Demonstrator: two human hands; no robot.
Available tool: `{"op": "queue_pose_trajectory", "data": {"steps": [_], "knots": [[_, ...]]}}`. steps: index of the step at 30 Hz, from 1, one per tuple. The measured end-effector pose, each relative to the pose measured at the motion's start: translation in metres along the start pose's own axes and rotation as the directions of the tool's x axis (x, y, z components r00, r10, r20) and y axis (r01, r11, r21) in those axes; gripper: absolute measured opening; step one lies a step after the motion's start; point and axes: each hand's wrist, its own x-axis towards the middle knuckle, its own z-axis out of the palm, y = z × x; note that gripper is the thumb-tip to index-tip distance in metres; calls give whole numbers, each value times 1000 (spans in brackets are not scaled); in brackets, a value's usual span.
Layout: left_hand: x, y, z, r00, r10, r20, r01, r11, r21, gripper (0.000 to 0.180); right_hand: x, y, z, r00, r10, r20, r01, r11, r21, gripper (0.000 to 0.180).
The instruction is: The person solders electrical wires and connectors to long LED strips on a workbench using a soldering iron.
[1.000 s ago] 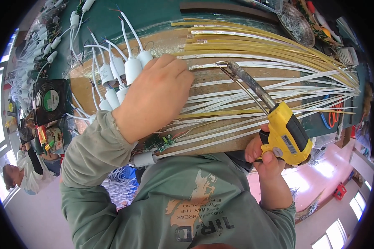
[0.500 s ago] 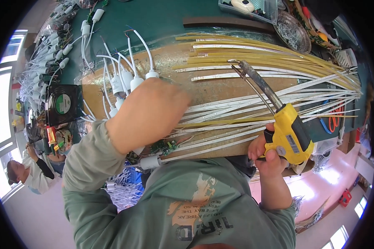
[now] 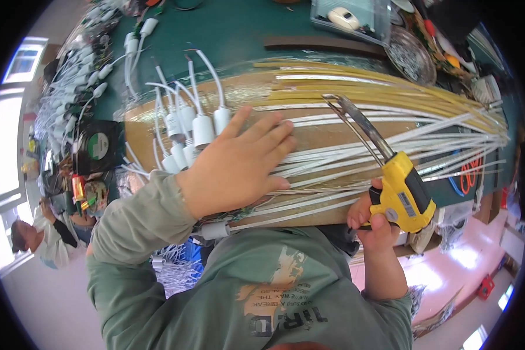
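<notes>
White and yellow cable strands (image 3: 356, 157) lay fanned across a brown board (image 3: 256, 93) on the green bench (image 3: 239, 29), running from white plug ends (image 3: 201, 128) at the person's left toward the right. The left hand (image 3: 236, 166) was spread flat, fingers open, pressing the strands down just right of the plugs and gripping nothing. The right hand (image 3: 376, 219) was closed around the handle of a yellow gun-shaped tool (image 3: 402, 189), whose long metal nozzle (image 3: 356, 122) angled up over the strands; whether its tip touched them could not be told. Done well, this step probably asked for steady pressure from the flat palm so the strands stayed side by side, with the nozzle brought close beside the fingers, not onto them. A clear plastic box (image 3: 353, 17) and a round metal dish (image 3: 411, 55) stood at the far edge.
</notes>
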Motion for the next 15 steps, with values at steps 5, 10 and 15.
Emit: {"op": "queue_pose_trajectory", "data": {"steps": [5, 10, 15], "knots": [[-1, -15, -5, 989, 137, -52, -142, 984, -112, 50, -1, 3, -3, 999, -31, -26, 31, 999, -18, 65], [28, -112, -30, 960, -184, -213, 144, 971, -193, 34, -2, 4, -4, 999, -25, -36, 24, 999, -27, 65], [9, -244, -39, 549, -715, -433, 797, 604, 14, 42, -1, 4, -1, 999, -26, -25, 25, 999, -20, 66]]}}
